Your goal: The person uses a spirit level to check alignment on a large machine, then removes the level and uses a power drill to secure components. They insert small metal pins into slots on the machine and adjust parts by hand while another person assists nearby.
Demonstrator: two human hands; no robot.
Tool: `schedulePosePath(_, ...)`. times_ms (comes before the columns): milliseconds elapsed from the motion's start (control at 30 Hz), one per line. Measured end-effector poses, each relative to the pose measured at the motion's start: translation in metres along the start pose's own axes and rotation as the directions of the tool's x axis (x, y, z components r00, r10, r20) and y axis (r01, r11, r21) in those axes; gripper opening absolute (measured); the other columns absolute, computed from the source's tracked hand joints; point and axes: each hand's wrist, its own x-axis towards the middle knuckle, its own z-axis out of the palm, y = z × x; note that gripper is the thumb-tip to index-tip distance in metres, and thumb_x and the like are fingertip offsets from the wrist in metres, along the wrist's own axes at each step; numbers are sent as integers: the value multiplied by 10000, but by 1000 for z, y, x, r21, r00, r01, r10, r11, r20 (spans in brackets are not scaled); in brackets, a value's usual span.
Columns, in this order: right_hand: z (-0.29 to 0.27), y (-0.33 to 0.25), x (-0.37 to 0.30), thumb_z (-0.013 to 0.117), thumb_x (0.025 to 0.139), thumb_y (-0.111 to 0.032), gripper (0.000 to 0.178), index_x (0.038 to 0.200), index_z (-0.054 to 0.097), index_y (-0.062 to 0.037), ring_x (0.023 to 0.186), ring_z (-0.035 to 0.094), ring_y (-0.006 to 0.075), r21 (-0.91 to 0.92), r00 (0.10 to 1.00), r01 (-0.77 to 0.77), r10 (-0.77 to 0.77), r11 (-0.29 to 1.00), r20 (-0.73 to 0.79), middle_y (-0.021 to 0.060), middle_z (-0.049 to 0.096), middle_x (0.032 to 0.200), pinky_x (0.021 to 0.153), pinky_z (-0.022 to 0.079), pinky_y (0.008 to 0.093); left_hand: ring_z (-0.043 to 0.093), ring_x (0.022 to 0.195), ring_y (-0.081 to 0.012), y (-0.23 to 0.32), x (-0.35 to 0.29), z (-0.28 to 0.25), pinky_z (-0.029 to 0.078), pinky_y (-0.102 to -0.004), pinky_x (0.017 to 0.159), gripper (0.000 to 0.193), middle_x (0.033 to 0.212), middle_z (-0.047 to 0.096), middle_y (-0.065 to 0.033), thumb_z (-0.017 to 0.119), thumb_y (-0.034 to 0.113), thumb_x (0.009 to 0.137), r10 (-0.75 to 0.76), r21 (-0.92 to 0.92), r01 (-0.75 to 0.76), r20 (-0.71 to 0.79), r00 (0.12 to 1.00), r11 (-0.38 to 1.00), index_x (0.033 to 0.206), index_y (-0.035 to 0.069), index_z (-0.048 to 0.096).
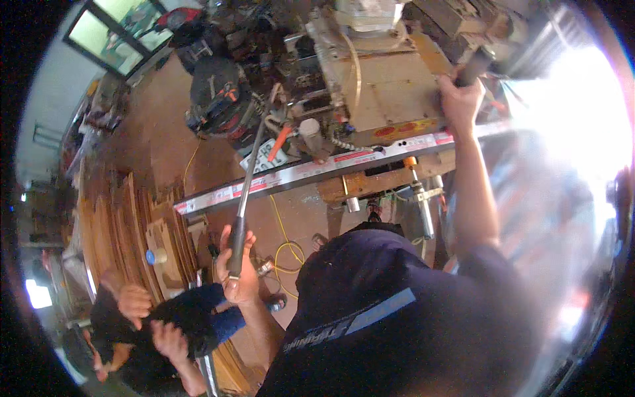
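Note:
My left hand (242, 272) is closed round the black grip of a long-shafted metal tool (246, 192). Its thin shaft slants up and away, crossing over a long straight bar (301, 173) covered in red-and-white printing. What is at the tool's far end is hard to make out against the clutter. Farther off to the right, my right hand (461, 99) grips a dark, blurred cylindrical handle (476, 65); whatever it joins cannot be seen. This hand is beyond the bar, beside the flat worn top of a machine bench (390, 89).
Below the bar, a metal cylinder with an orange cap (421, 205) hangs at the bench edge. A yellow cord (286, 248) loops on the floor. Wooden boards (126, 231) lean at left. Another person's hands (170, 340) show at lower left. A backpack-like dark bag (215, 92) stands beyond.

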Motion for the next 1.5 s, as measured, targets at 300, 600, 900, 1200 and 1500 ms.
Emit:
schedulePosePath(300, -7, -28, 7, 814, 891, -164, 227, 807, 674, -6, 671, 510, 79, 212, 997, 51, -61, 976, 40, -25, 599, 700, 614, 456, 317, 320, 1618, -481, 18, 32, 6, 293, -632, 1259, 719, 1725, 389, -294, 905, 456, 804, -44, 456, -5, 96, 994, 890, 1395, 117, 675)
schedulePosePath(600, -6, -39, 24, 853, 978, -291, 346, 835, 688, -23, 677, 510, 78, 211, 996, -84, 88, 974, -9, -29, 597, 695, 613, 454, 313, 671, 1245, -270, -8, 61, 22, 517, -438, 1089, 481, 1438, 618, -156, 863, -25, 784, -11, 498, 19, -18, 1000, 867, 1196, 72, 634)
schedulePosePath(900, -8, -49, 22, 836, 1002, -366, 386, 903, 728, -9, 739, 626, 135, 226, 991, -129, 131, 966, 6, 37, 693, 775, 714, 525, 329, 666, 1231, -229, -18, 50, 9, 516, -378, 1065, 516, 1425, 644, -153, 781, -107, 879, -150, 476, 170, -79, 986, 863, 1336, 53, 605)
schedulePosePath(1200, -25, -108, 54, 716, 983, 1, 740, 1638, 391, -112, 1117, 673, 252, -75, 757, 605, -602, 792, -252, 175, 552, 1516, 1042, 527, 378, 669, 1216, -235, 37, 116, 20, 533, -376, 1074, 541, 1443, 634, -159, 774, -61, 919, 52, 541, 19, -116, 992, 841, 1416, 16, 576)
schedulePosePath(1500, -18, -95, 61, 747, 963, 35, 321, 1243, 600, -15, 944, 691, 194, -31, 762, 576, -550, 817, -343, 116, 675, 1075, 798, 568, 322, 677, 1213, -235, 22, 125, 43, 550, -366, 1061, 546, 1431, 644, -160, 795, -50, 912, 47, 481, 7, -99, 994, 877, 1411, 21, 585)
